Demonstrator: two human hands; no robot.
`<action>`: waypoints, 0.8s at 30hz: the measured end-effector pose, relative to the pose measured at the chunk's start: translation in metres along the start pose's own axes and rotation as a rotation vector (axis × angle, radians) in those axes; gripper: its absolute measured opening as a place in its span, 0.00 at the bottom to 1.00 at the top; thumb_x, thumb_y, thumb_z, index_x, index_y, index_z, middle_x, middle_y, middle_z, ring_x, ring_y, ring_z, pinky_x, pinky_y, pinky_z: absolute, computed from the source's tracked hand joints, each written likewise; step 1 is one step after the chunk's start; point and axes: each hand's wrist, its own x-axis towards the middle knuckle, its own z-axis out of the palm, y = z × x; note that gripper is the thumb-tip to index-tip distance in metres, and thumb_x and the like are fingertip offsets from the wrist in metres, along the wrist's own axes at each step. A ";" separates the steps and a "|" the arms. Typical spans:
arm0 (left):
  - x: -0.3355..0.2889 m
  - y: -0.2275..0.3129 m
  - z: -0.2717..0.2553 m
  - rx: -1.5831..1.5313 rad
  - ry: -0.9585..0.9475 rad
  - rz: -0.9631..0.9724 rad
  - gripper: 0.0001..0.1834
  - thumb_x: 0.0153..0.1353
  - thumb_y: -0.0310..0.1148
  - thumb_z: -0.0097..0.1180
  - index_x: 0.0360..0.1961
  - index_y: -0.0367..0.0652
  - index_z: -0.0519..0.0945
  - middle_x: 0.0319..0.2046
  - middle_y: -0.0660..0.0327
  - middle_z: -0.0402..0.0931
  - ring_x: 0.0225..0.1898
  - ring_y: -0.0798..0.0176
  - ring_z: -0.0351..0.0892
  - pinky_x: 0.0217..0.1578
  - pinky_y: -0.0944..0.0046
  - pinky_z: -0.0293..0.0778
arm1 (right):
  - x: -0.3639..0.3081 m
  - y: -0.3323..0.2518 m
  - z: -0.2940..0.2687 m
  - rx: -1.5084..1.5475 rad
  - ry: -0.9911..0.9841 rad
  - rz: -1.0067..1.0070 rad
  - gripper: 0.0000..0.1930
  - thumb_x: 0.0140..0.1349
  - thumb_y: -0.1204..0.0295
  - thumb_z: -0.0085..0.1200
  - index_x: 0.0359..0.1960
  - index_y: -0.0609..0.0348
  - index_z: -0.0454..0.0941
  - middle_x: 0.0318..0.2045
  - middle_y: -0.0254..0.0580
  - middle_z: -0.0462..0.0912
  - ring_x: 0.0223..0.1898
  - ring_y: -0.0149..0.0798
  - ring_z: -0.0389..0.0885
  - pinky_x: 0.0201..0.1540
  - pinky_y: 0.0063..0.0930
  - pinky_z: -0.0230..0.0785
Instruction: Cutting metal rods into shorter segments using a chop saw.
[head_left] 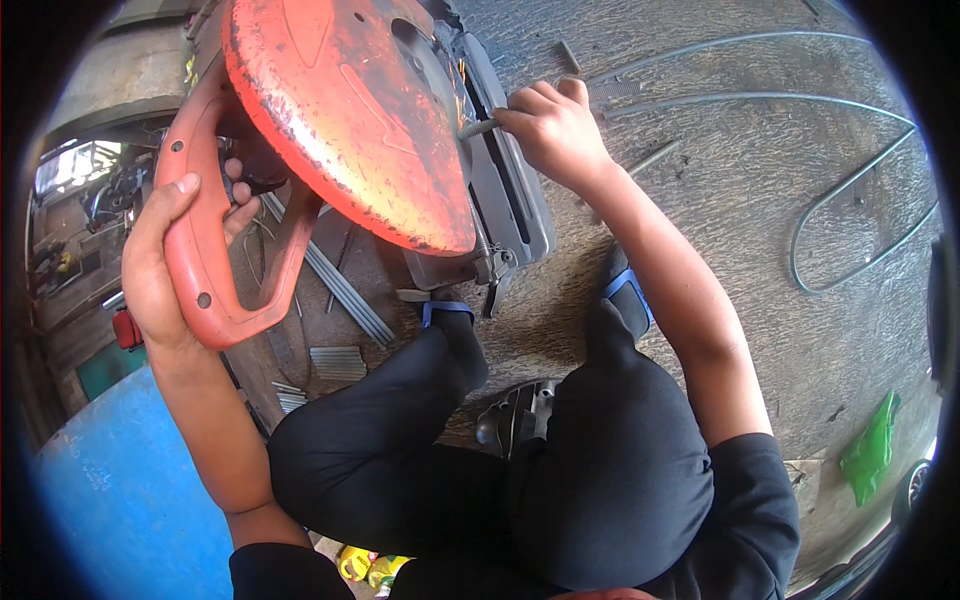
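Observation:
An orange chop saw with a worn, scuffed blade guard fills the upper left. My left hand is wrapped round its orange loop handle, fingertips showing through the opening. On the saw's far right side, my right hand is closed on a thin grey metal rod, whose end reaches in beside the guard. Small orange sparks show by the disc, just above that rod. The saw's dark base extends below my right hand, with a clamp screw at its near end. The guard hides most of the cutting disc.
Long bent metal rods lie on the rough floor at right, and a short rod is nearer. Beneath the handle are grey rods and a stack of short cut pieces. A blue surface is at lower left; a green bag lies right.

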 end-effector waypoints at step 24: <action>0.022 -0.204 -0.037 1.582 -0.441 0.237 0.13 0.57 0.32 0.45 0.39 0.42 0.78 0.37 0.46 0.80 0.41 0.45 0.81 0.41 0.46 0.74 | 0.028 -0.091 -0.236 0.738 -0.340 0.536 0.14 0.61 0.75 0.53 0.48 0.67 0.77 0.36 0.36 0.82 0.38 0.27 0.75 0.44 0.24 0.69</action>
